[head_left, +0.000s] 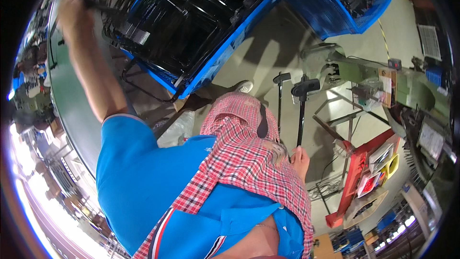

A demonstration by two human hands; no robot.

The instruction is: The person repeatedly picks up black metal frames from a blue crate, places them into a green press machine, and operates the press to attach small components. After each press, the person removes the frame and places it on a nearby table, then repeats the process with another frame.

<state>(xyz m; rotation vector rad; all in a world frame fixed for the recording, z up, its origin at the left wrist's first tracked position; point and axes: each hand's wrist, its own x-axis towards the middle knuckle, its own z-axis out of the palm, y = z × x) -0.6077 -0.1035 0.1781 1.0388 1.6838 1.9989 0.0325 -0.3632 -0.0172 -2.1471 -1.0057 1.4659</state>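
My left hand (pixel 76 7) is stretched out to the far left, over the edge of a green tabletop (pixel 72 96). It is smeared by motion, but its fingers look closed round a dark bar that I cannot make out further. Beside it lie many black metal parts (pixel 191 29) in a large blue crate (pixel 227 50). Low at my right side, my right hand (pixel 300 160) is closed round the lower end of a black rod (pixel 301 120) with a T-shaped black head (pixel 305 88). Another similar rod (pixel 280 100) stands just left of it, its lower end hidden by my checked apron (pixel 239 115).
A second blue crate (pixel 330 14) with black parts stands at the far right. Green machinery (pixel 326 62) rises from the floor to the right. Nearer stands a red metal frame (pixel 347 187) with small trays. A clear plastic bag (pixel 179 129) lies below the large crate.
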